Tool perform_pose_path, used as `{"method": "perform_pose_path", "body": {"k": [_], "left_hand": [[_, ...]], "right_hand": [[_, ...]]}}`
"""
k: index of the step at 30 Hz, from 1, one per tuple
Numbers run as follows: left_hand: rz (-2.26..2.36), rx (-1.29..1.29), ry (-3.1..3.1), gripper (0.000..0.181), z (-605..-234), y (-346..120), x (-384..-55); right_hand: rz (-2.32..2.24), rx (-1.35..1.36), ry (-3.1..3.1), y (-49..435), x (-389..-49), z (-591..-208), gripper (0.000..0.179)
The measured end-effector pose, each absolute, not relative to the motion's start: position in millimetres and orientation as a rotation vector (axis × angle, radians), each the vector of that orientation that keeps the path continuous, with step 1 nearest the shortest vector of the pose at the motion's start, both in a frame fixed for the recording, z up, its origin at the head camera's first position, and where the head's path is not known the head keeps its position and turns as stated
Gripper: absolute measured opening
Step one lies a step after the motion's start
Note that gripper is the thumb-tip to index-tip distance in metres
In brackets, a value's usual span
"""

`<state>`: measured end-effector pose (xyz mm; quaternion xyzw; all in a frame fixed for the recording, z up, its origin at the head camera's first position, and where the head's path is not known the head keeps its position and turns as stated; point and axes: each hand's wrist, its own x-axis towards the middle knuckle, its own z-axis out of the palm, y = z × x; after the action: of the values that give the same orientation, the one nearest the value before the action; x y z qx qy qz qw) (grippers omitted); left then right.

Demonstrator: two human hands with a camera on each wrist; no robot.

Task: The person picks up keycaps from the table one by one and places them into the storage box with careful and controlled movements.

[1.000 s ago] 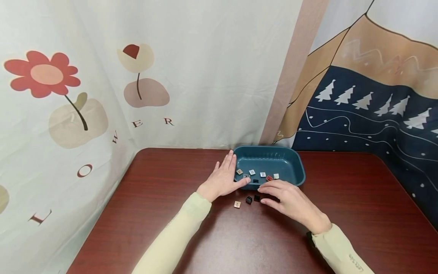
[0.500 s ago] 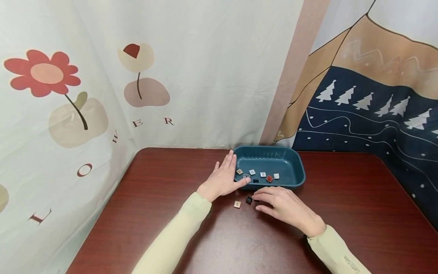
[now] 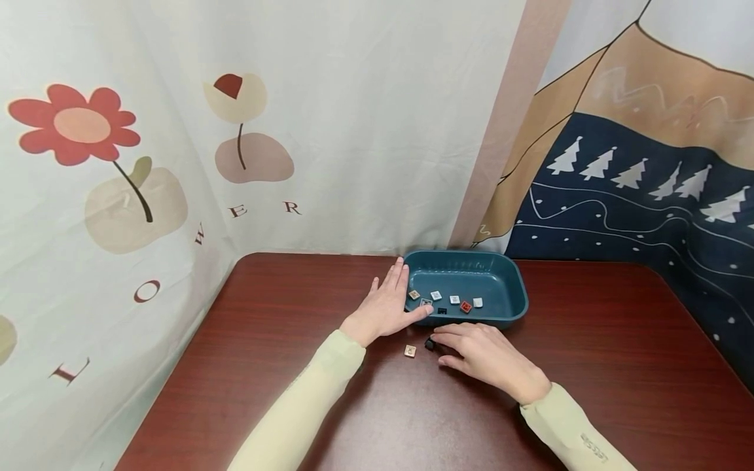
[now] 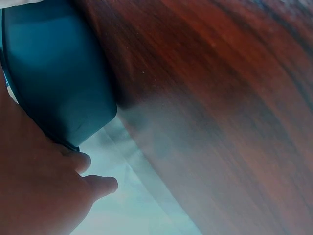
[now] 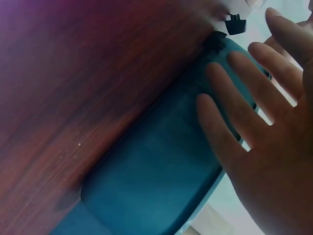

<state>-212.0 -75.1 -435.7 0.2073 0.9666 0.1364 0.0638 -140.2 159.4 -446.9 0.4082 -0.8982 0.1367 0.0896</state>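
A blue tray [image 3: 497,288] stands at the table's back. My left hand [image 3: 385,311] lies straight-fingered along the tray's left wall, its thumb on the front rim. In front of the tray, my right hand [image 3: 483,356] reaches toward a small black keycap-like piece [image 3: 429,343], with loosely bent fingers and nothing visibly held. In the right wrist view, a pronged black piece [image 5: 235,24] lies beyond the fingertips, and another dark piece [image 5: 215,43] is by the tray wall. A beige square piece [image 3: 410,351] with a printed mark sits left of the right hand.
Inside the tray lie a red piece [image 3: 466,307], a black piece [image 3: 442,311], a tan piece [image 3: 414,295] and several white ones [image 3: 454,299]. The brown table [image 3: 283,327] extends to both sides. A printed curtain [image 3: 353,131] hangs behind it.
My right hand has moved left and slightly toward me along the tray's front, now covering one black piece in the head view. My left hand has stayed at the tray.
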Motion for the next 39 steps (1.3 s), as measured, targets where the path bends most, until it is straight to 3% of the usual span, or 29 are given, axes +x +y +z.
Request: {"method": "perform_pose_path", "body": {"k": [12,25,39], "left_hand": [[0.427,0.639,2.921,0.108,-435.6,-74.8,-212.0],[0.426,0.615,2.908,0.109,-435.0,-74.9,-211.1],[0.42,0.627,2.918,0.109,-435.6,-74.9,-211.6]], "right_hand": [[0.335,1.17,-2.723,154.2,-138.4,-450.8,0.036],[0.402,1.149,-2.788,155.8,-137.3,-450.3,0.016],[0.497,1.144,-2.774,162.3,-134.1,-448.0,0.014]]}}
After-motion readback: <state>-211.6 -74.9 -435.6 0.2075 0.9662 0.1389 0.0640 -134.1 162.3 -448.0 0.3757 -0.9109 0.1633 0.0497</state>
